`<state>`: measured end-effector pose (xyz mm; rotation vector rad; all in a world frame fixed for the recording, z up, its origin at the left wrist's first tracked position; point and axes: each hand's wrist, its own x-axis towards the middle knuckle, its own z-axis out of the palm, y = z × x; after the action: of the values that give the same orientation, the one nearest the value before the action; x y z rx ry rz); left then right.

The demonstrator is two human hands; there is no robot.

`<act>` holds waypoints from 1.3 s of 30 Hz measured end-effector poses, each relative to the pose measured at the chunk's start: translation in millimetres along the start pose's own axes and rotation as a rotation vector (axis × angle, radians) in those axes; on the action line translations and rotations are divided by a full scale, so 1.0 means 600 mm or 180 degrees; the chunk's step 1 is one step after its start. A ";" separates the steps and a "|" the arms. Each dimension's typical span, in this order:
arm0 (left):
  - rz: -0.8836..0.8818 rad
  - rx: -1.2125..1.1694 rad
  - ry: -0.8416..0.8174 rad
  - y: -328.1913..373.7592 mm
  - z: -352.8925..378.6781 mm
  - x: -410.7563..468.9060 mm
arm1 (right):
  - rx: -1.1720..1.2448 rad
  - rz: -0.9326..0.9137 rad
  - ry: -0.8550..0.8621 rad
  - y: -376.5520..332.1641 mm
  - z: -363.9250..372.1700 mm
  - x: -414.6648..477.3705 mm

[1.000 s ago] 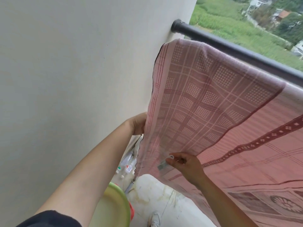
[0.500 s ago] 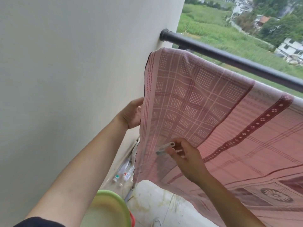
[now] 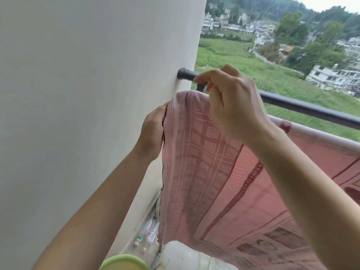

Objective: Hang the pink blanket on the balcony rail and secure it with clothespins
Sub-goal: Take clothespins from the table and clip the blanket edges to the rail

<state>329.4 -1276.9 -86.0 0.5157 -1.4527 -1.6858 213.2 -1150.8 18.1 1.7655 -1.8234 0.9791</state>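
Observation:
The pink checked blanket [image 3: 204,172] hangs over the dark balcony rail [image 3: 303,109], its left end close to the wall. My left hand [image 3: 153,131] grips the blanket's left edge just below the rail. My right hand [image 3: 229,102] is raised over the blanket's top corner at the rail, fingers curled and pinched together. The clothespin it carried is hidden inside those fingers. To the right, the blanket spreads along the rail and hangs down on the inside.
A white wall [image 3: 78,94] stands directly left, where the rail ends. Below are a green basin rim [image 3: 124,263], several small bottles [image 3: 148,234] on the floor by the wall, and a white rounded object [image 3: 185,258]. Fields and houses lie beyond the rail.
My right hand rose with the clothespin from the blanket's lower part to its top corner at the rail. My left hand slid up the left edge. The view tilted upward.

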 end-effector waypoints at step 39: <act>-0.1090 -0.0049 0.0192 -0.143 -0.103 -0.014 | 0.0465 0.1002 -0.2434 0.067 0.093 0.173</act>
<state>353.2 -1308.8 -184.4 0.8375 -1.3630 -1.9249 172.6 -1264.5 47.9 2.1775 -2.6075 0.5726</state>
